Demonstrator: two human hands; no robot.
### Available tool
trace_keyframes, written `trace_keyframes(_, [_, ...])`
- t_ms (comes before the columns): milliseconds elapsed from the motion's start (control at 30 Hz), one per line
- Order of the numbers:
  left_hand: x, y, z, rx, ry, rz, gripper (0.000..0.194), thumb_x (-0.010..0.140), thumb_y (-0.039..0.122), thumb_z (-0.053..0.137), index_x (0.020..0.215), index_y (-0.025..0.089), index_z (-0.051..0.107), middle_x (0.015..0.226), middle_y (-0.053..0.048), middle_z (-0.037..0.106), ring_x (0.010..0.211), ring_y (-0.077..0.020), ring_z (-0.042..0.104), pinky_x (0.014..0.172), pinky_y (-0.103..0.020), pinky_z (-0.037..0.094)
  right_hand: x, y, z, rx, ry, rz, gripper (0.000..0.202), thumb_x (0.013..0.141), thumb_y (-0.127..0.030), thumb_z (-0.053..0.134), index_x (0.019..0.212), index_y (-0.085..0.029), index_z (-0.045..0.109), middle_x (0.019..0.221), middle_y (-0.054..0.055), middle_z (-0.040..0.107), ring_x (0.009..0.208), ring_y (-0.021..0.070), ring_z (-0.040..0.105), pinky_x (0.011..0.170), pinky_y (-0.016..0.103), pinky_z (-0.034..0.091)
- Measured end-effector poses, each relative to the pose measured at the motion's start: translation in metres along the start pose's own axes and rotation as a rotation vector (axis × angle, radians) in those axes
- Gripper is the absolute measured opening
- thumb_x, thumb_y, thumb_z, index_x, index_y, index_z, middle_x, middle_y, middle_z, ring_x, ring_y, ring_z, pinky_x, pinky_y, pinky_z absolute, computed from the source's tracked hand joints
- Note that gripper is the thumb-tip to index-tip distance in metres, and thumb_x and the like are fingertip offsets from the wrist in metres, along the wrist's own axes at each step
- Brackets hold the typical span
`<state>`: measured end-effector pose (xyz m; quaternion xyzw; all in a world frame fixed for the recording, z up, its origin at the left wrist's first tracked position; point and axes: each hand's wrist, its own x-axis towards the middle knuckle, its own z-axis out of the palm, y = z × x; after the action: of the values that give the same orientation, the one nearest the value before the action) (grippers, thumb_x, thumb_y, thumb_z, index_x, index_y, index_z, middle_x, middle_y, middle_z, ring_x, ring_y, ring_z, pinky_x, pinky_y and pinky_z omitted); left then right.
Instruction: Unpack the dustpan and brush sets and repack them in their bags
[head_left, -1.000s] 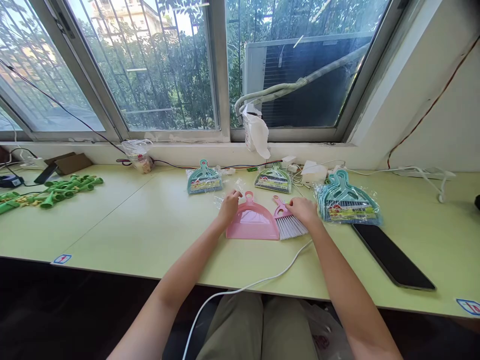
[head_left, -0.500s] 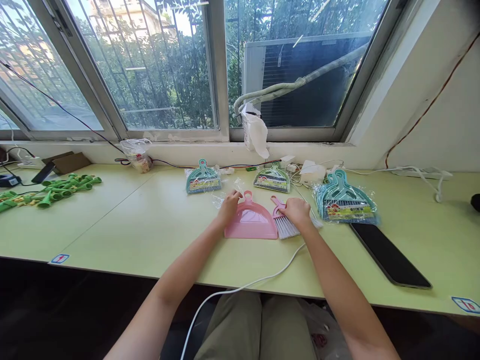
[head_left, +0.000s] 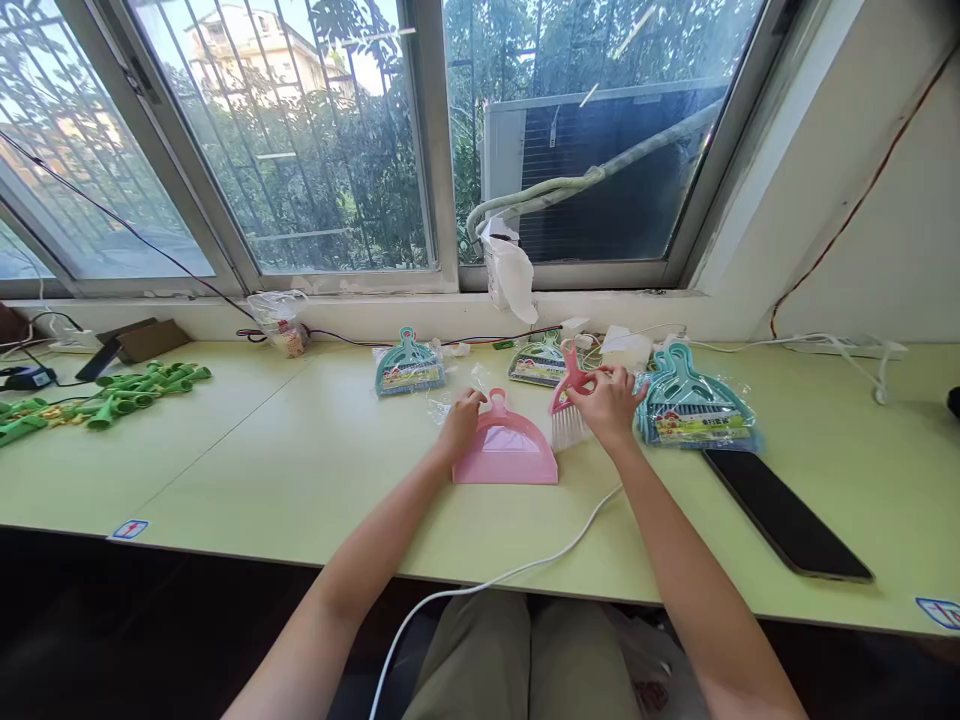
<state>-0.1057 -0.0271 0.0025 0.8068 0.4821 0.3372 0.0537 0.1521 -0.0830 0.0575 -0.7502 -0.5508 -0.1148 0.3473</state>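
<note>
A pink dustpan [head_left: 517, 467] lies on the table in front of me, its looped handle pointing toward the window. My left hand [head_left: 460, 424] is at its upper left edge, fingers curled against the rim; the grip is partly hidden. Between the thumb and fingers of my right hand [head_left: 611, 402] is a pink hand brush [head_left: 567, 400], held upright by its handle with white bristles downward, just right of the dustpan. Crumpled clear plastic wrap [head_left: 439, 408] lies beyond my left hand.
Wrapped dustpan sets stand behind: a teal one [head_left: 409, 365], a green one [head_left: 536, 362] and a teal stack [head_left: 694, 405] at right. A black phone [head_left: 787, 515] lies nearer me. A white cable [head_left: 525, 570] crosses the table edge. Green tubular pieces [head_left: 120, 395] lie left.
My right hand has raised the pink brush from lying tilted on the table to upright, moving slightly away from me. My left hand stays at the dustpan. The view has shifted slightly.
</note>
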Motion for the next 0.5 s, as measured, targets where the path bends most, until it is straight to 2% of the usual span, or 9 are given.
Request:
trace_keyframes(100, [0.0,0.0,0.001,0.005,-0.01,-0.009,0.035,0.083,-0.004,0.043,0.102,0.017,0.064,0.108,-0.007,0.062,0.092,-0.0161,0.064,0.083,-0.028,0.049,-0.003,-0.009,-0.006,0.058,0.093,-0.041,0.03,0.086,-0.04,0.048,0.102,-0.019,0.063,0.126,0.014,0.057,0.122,0.0312,0.045,0.11,0.06,0.017])
trace_keyframes(200, [0.0,0.002,0.001,0.01,-0.026,-0.015,0.038,0.078,-0.005,0.045,0.102,0.017,0.064,0.11,-0.007,0.062,0.097,-0.0172,0.064,0.087,-0.029,0.049,-0.01,-0.02,-0.016,0.061,0.124,-0.089,0.029,0.086,-0.037,0.047,0.104,-0.02,0.062,0.127,0.014,0.058,0.126,0.033,0.044,0.111,0.062,0.013])
trace_keyframes(367, [0.0,0.007,-0.002,0.018,-0.026,0.006,0.036,0.08,-0.004,0.045,0.102,0.017,0.064,0.108,-0.008,0.063,0.103,-0.0185,0.061,0.093,-0.032,0.046,-0.021,-0.034,-0.03,0.042,0.102,-0.189,0.023,0.085,-0.034,0.048,0.099,-0.021,0.061,0.127,0.014,0.058,0.135,0.0365,0.037,0.111,0.063,0.009])
trace_keyframes(500, [-0.001,0.008,-0.002,0.046,-0.034,0.018,0.036,0.08,-0.004,0.046,0.101,0.019,0.064,0.107,-0.006,0.064,0.104,-0.0188,0.059,0.095,-0.033,0.045,-0.027,-0.041,-0.031,0.1,0.027,-0.224,0.02,0.083,-0.031,0.049,0.099,-0.022,0.059,0.121,0.013,0.062,0.128,0.0346,0.045,0.112,0.059,0.012])
